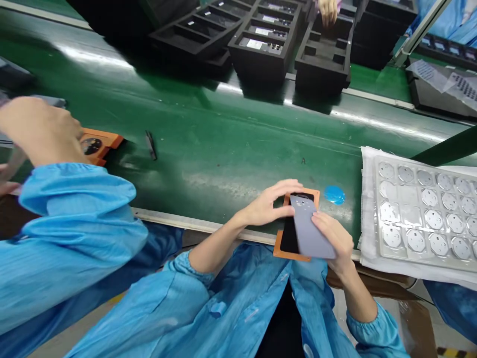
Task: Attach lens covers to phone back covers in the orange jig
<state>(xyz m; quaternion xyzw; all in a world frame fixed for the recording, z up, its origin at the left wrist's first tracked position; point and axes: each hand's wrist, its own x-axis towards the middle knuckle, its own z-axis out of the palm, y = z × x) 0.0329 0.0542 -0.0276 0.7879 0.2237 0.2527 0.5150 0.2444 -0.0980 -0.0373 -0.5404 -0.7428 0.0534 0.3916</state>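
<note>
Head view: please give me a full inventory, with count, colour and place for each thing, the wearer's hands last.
Panel: one, grey, over near fixture
Near fixture: one, orange, bench's near edge
Film disc: one, blue, right of near fixture
Clear tray: one, transparent, right
Round parts: many, silver, in clear tray
White sheet: one, under clear tray
Foam trays: several, black, rear
Slim object: one, dark, left
Far fixture: one, orange, left
Bench: one, green, throughout
Co-workers' hands: left and top
Left hand: one, panel's left edge
Right hand: one, panel's right edge
</note>
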